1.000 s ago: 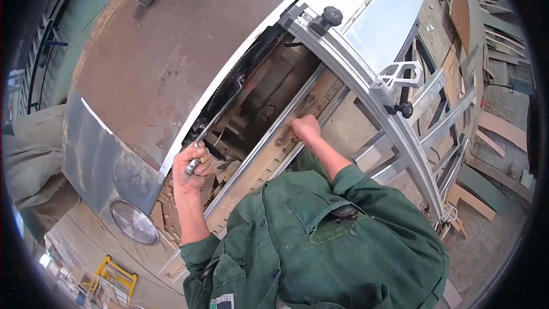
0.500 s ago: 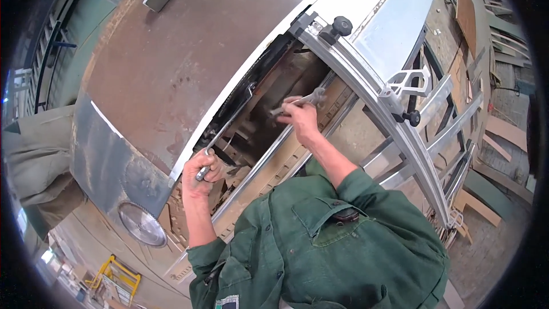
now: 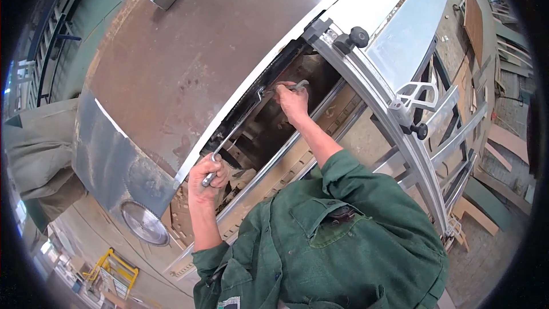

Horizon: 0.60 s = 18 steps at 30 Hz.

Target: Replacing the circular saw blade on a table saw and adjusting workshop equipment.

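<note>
- A dark green cotton work jacket (image 3: 337, 240) covers the torso, creased and loose.
- A flapped chest pocket (image 3: 331, 226) sits on its front, with something dark tucked inside.
- Both sleeves are pushed up past the forearms, bunched at the elbows.
- A small pale patch (image 3: 229, 303) shows at the lower hem.
- Left hand (image 3: 209, 177) and right hand (image 3: 293, 103) are bare, ungloved.

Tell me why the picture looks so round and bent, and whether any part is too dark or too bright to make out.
Head view: fisheye bending curves the silver aluminium guide rail and leaves black corners; the open slot in the brown steel saw table is deeply shadowed around the right hand and its wrench; daylight glares at the left edge; the left hand gripping a long metal tool stays sharp.
</note>
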Tool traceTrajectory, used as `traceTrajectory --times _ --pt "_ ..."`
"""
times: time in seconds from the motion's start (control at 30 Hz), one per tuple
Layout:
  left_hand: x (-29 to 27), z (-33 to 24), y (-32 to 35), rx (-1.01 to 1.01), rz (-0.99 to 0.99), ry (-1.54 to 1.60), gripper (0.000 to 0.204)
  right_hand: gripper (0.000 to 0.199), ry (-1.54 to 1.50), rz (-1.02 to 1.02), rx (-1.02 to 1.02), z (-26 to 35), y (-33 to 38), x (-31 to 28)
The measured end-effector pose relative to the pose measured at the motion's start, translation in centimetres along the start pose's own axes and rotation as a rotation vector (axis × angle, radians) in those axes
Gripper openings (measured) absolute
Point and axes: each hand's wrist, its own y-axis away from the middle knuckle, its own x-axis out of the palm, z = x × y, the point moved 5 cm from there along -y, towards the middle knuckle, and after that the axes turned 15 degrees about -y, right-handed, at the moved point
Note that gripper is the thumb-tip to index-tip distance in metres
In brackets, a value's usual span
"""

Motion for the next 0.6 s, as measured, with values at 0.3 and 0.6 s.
traceTrajectory --times 0.3,0.6 --pt "-1.0 0.2 0.0 -0.001 0.01 -0.025 0.013 0.023 0.187 0.081 -0.148 2.5 0.6 1.4" --pt "-2.6 0.5 0.2 -0.01 0.002 -0.027 0.014 0.018 -0.099 0.012 0.119 2.2 -1.6 1.8"
